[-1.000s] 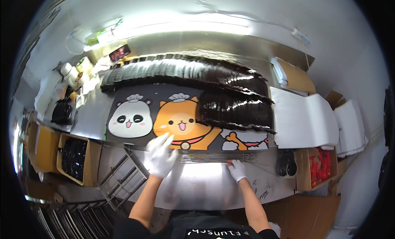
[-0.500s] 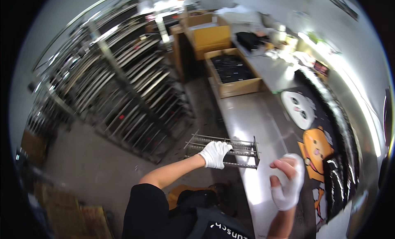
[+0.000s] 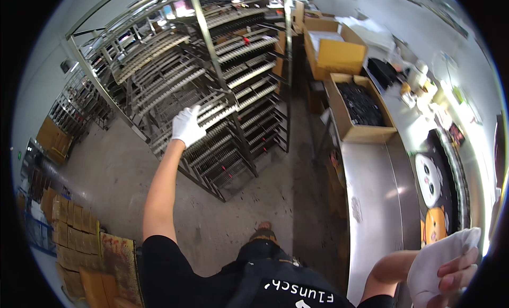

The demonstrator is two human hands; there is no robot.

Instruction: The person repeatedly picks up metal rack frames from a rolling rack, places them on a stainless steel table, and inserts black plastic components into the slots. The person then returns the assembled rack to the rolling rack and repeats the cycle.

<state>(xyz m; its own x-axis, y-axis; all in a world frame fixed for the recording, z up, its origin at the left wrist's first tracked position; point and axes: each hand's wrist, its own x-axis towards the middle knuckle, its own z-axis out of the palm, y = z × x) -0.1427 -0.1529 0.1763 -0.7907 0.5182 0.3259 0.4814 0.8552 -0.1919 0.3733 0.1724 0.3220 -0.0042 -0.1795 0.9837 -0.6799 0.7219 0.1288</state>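
My left hand (image 3: 188, 128), in a white glove, reaches out to the tall metal rack cart on the left. Its fingers are on the end of a slotted metal rack (image 3: 220, 115), which lies among the cart's levels; the fingers' underside is hidden. My right hand (image 3: 444, 270) is raised at the lower right, beside the steel table. A white glove covers its palm and some fingers, while other fingertips are bare. Those fingers are loosely bent and apart, with nothing seen between them.
The rack cart (image 3: 212, 48) holds several levels of slotted racks. On the steel table (image 3: 371, 202) stands a cardboard box (image 3: 366, 134) of black pieces, with another carton (image 3: 339, 56) behind. A cartoon mat (image 3: 432, 175) lies along the wall. Stacked cartons (image 3: 77, 228) stand lower left.
My left hand has carried the slotted rack from beside the table leftward to the cart. My right hand has moved right and down. The view has turned left.
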